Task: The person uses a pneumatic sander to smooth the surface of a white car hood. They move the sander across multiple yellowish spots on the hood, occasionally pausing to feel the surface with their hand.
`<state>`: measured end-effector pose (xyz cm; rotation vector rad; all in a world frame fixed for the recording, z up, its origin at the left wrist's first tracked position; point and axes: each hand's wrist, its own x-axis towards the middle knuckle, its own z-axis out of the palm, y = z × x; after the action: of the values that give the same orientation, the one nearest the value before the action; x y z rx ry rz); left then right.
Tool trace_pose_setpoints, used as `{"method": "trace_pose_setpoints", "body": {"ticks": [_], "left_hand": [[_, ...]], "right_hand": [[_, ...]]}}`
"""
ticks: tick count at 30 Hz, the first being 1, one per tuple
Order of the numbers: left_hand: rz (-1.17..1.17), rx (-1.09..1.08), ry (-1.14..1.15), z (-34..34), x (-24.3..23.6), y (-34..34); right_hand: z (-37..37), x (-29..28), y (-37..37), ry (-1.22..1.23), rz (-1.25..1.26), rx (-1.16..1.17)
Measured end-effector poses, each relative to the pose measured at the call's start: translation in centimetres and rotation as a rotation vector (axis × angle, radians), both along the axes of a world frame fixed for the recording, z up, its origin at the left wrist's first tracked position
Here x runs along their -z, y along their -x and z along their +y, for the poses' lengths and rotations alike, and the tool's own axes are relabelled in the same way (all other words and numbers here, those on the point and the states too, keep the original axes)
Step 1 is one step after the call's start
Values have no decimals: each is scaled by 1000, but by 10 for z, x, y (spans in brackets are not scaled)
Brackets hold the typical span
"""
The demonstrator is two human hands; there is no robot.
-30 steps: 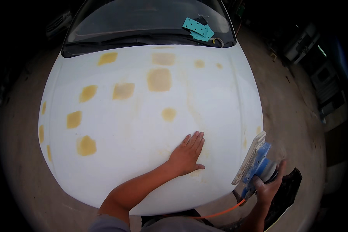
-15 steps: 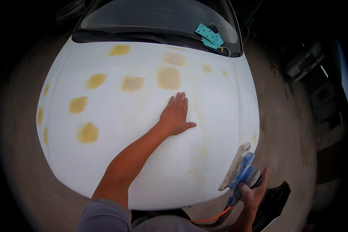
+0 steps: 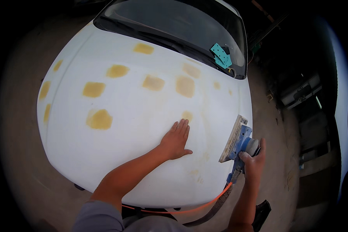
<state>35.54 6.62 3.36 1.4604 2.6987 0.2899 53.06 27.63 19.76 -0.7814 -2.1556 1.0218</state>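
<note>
My left hand [image 3: 175, 140] lies flat on the white car hood [image 3: 143, 116], fingers stretched out and thumb spread to the right. Its fingertips are at the lower edge of a small yellowish patch [image 3: 187, 115]. In my right hand [image 3: 253, 162] is a blue sander [image 3: 240, 144] with a rectangular pad, gripped by its round grey top. The sander is tilted on edge over the hood's right side; whether its pad touches the hood I cannot tell. An orange air line [image 3: 205, 205] and a dark ribbed hose [image 3: 216, 207] trail from its lower end.
Several yellow-brown filler patches [image 3: 99, 119] dot the hood. Turquoise perforated sanding sheets [image 3: 221, 56] and a tape roll [image 3: 232, 72] lie at the windshield's [image 3: 178, 27] base. A black panel piece [image 3: 262, 214] is on the lower right. Stored items [image 3: 303, 92] stand beyond, at the right.
My left hand has slid toward me on the hood, uncovering a small yellowish patch. The sander in my right hand has risen in the picture. The view has turned and shifted.
</note>
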Motion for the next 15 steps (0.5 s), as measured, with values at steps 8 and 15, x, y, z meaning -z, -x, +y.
{"method": "trace_pose_setpoints", "body": {"ticks": [8, 15], "left_hand": [[62, -47, -46, 1, -4, 25], [28, -158, -87, 33, -17, 47]], "right_hand": [[-34, -45, 51, -68, -126, -152], [-44, -55, 104, -183, -174, -222]]}}
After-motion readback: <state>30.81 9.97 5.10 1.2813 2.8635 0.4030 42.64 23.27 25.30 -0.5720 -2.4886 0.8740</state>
